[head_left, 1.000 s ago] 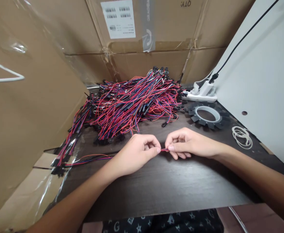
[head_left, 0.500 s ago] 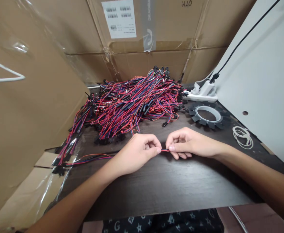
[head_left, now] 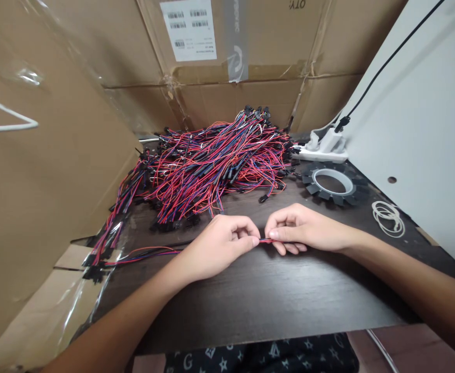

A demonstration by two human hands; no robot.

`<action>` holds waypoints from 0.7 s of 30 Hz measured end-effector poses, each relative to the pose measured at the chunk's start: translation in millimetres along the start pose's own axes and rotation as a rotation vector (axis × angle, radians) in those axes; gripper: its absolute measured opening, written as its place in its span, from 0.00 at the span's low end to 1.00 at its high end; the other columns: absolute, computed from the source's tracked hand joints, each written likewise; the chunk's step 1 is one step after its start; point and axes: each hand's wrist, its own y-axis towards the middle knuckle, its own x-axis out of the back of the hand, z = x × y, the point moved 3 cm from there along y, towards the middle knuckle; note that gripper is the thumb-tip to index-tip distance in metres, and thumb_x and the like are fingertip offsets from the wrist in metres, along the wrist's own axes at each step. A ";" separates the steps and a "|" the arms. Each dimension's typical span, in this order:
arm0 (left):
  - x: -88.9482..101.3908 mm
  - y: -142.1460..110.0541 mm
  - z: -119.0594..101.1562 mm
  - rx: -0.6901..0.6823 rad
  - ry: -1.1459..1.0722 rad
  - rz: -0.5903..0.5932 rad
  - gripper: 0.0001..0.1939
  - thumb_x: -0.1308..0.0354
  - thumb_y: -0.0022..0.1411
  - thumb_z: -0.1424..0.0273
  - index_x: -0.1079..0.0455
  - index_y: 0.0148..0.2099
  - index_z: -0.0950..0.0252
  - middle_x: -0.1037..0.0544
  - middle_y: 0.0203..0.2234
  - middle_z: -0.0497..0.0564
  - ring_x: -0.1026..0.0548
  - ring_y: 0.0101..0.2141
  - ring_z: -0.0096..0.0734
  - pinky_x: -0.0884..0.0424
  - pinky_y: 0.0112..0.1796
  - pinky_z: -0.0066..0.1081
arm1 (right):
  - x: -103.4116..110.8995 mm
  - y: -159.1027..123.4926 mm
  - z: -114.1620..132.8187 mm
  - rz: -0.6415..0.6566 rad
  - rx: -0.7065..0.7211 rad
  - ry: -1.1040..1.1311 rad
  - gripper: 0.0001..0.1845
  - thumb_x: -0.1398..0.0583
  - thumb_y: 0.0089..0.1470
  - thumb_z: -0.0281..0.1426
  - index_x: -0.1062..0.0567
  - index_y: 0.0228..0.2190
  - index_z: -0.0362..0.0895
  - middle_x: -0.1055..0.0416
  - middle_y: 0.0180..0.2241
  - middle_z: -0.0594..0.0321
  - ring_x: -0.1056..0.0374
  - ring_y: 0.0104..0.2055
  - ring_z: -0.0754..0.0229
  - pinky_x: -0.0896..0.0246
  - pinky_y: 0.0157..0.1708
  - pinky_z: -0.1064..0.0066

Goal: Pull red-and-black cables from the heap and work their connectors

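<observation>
At the near edge of the counter (head_left: 251, 300), a dark cloth (head_left: 258, 357) printed with pale letters and stars is cut off by the frame; only a "G" can be read.

Near the middle of the counter, a thin red wire (head_left: 265, 240) is pinched between the two hands. The left hand (head_left: 215, 251) is closed on one end, thumb against forefinger, and the right hand (head_left: 305, 230) is closed on the other end in the same way. Only a short stretch of the wire is seen between the fingertips; the rest is hidden inside the hands. More red and blue wires (head_left: 145, 254) trail from under the left hand toward the left edge.

Toward the far edge lies a heap of wires (head_left: 215, 166) with black connectors, too tangled to be counted. By the right edge lie white rings (head_left: 386, 217), and farther back a black toothed ring (head_left: 332, 181) and a white fitting (head_left: 324, 145), partly hidden.

Behind, cardboard boxes (head_left: 212, 98) are stacked. A white label (head_left: 190, 28) with barcodes is stuck there, its print too small to be read. "QTY" is seen upside down at the top edge, cut off.
</observation>
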 end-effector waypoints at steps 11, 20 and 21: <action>-0.5 -0.3 0.2 0.002 0.018 -0.006 0.07 0.46 0.59 0.70 0.29 0.33 0.68 0.34 0.19 0.43 0.38 0.22 0.22 0.43 0.25 0.23 | 0.0 1.1 -0.4 0.015 0.007 -0.027 0.14 0.40 0.53 0.37 0.28 0.30 0.37 0.32 0.21 0.64 0.44 0.17 0.73 0.49 0.16 0.81; -2.8 0.0 0.8 -0.009 0.027 -0.056 0.06 0.46 0.57 0.73 0.29 0.30 0.68 0.31 0.19 0.44 0.37 0.22 0.21 0.41 0.26 0.23 | -2.4 1.5 0.8 0.000 0.003 -0.010 0.13 0.40 0.52 0.36 0.29 0.28 0.37 0.33 0.20 0.65 0.44 0.17 0.72 0.51 0.15 0.80; -3.2 0.1 0.5 -0.009 0.024 -0.067 0.06 0.46 0.56 0.73 0.29 0.30 0.68 0.31 0.20 0.44 0.37 0.22 0.21 0.41 0.26 0.23 | -2.7 1.5 0.8 0.001 0.002 -0.010 0.13 0.40 0.52 0.36 0.29 0.28 0.37 0.33 0.19 0.65 0.44 0.17 0.72 0.51 0.15 0.80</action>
